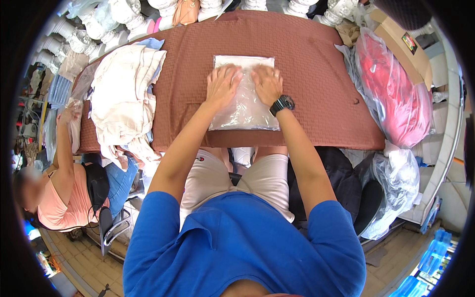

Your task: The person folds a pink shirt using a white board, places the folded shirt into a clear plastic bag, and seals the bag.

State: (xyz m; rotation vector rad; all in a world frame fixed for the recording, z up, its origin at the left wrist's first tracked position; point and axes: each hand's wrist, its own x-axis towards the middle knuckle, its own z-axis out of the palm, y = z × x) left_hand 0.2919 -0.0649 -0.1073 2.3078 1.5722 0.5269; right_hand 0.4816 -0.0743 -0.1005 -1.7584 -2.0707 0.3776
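Observation:
A flat clear plastic bag (245,115) with a folded pale garment inside lies in front of me on a table with a brown textured cover (183,64). My left hand (224,86) presses on the upper left part of the bag, its fingers stretched out and pointing away from me. On the upper right part rests my right hand (267,84), fingers also spread, with a black watch (282,104) at the wrist. Neither hand grips anything. The bag's far edge shows beyond my fingertips.
To the left, a pile of cream garments (123,89) hangs over the table's near edge. Red items in a clear plastic bag (388,84) lie at the right beside a cardboard box (403,49). A co-worker in a peach top (74,193) sits at the far left. White balusters (213,7) line the back.

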